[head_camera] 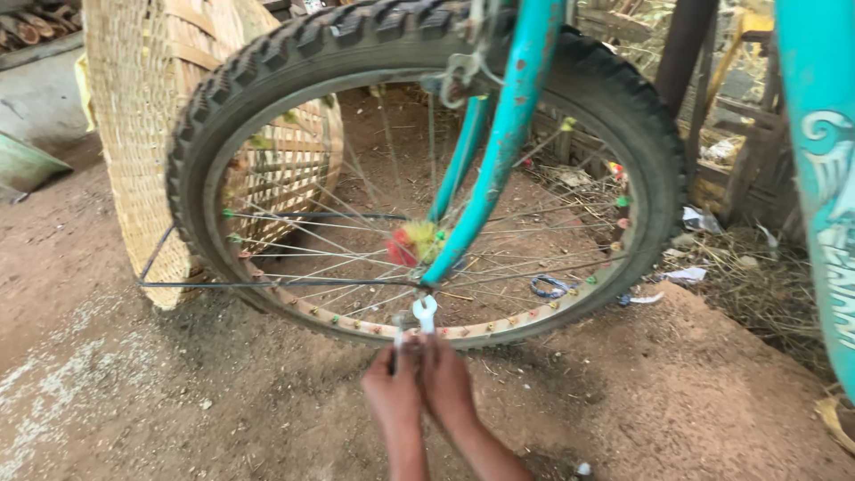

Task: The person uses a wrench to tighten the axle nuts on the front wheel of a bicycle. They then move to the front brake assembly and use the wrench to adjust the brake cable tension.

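While both hands [419,379] grip it, a small silver open-ended spanner [425,313] at the rim [499,326].

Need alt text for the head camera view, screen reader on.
Two hands, left hand and right hand, hold a small silver wrench up to the rim of a bicycle wheel on a turquoise fork. A woven basket leans behind, on a dirt floor.

Small silver spanner [425,313] held upright against the bicycle wheel's rim [499,328].
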